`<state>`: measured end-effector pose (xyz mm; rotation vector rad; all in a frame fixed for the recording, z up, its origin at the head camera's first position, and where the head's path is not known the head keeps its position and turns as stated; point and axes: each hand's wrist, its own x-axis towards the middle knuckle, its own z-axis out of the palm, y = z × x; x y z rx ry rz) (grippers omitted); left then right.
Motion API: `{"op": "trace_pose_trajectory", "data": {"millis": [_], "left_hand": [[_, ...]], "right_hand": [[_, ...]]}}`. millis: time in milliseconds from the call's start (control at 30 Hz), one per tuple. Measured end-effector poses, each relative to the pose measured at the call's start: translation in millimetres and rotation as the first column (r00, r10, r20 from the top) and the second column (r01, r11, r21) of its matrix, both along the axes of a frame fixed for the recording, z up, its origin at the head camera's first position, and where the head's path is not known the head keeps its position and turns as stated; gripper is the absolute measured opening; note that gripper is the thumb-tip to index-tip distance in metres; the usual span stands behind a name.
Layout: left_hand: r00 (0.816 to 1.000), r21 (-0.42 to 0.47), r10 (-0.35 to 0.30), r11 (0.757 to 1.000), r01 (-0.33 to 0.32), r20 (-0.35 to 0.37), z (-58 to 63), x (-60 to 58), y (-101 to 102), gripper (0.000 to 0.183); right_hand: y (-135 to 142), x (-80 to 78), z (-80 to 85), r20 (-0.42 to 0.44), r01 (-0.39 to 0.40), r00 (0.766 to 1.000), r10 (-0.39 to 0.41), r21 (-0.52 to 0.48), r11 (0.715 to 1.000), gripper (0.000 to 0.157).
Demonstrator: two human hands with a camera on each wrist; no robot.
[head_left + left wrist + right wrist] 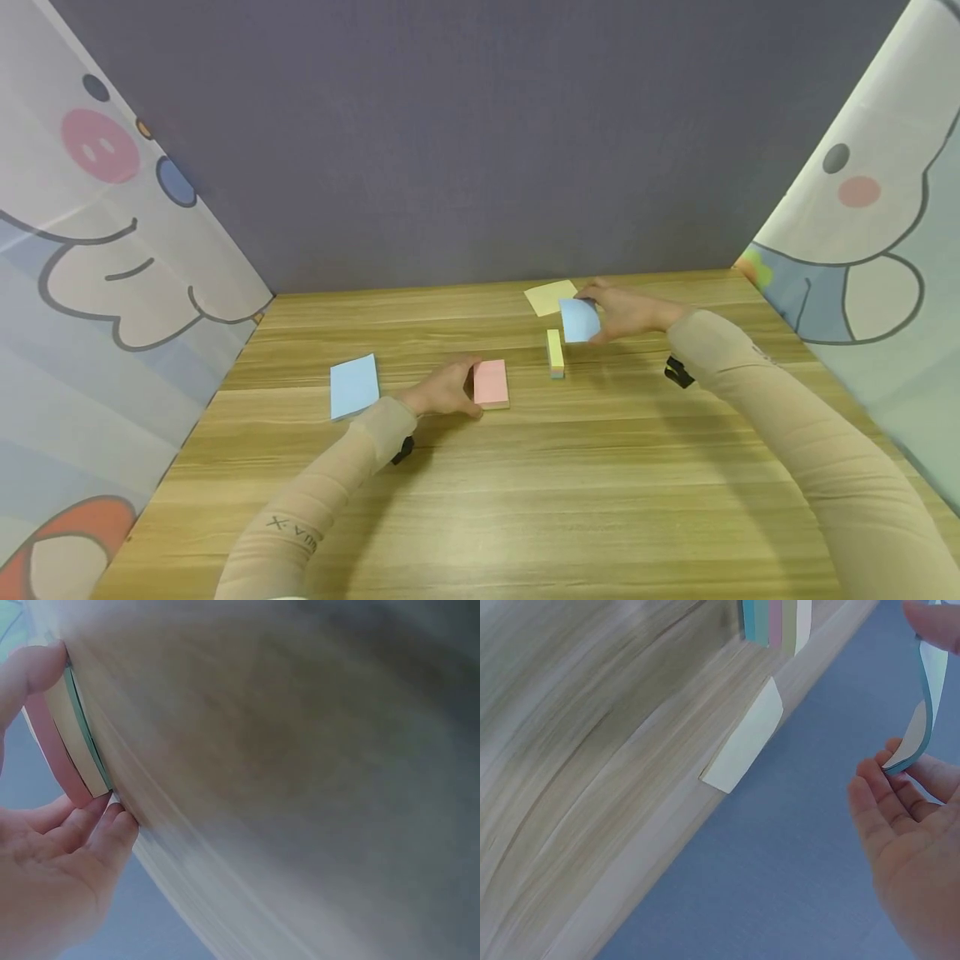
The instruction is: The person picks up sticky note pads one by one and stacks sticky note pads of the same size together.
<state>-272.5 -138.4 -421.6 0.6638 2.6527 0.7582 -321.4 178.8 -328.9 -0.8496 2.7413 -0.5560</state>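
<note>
My left hand [448, 387] grips a pad of sticky notes [491, 383] by its edges, thumb on one side and fingers on the other. Pink lies on top of that pad; cream and green layers [81, 724] show below it in the left wrist view. Above the table, my right hand [628, 308] pinches a thin blue sticky-note pad [579, 321], which bows between thumb and fingertips [864, 769]. Just left of that hand, a narrow multicoloured block of sticky notes [555, 354] stands on the table. Behind it lies a pale yellow sticky-note sheet or thin pad [550, 297].
Another blue sticky-note pad [355, 387] lies on the wood-grain table [540, 500], left of my left hand. A dark grey panel [480, 150] rises at the table's back edge. Cartoon-printed sheets [45, 292] flank both sides.
</note>
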Motion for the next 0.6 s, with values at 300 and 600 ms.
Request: {"op": "trace_pose_trajectory", "data": {"millis": [300,600], "left_hand": [[1.000,0.000,-0.004,1.000,0.004,-0.009,1.2,1.3,2,0.091],[1.000,-0.009,-0.012,1.000,0.011,-0.011,-0.8,0.3,2,0.092]], "right_hand": [[-9,-0.4,-5.7,-0.033,-0.041,0.999,0.040,-0.014,0.999,0.078],[-18,-1.0,-10.0,-0.027,-0.052,0.998,0.051,-0.020,0.998,0.075]]}}
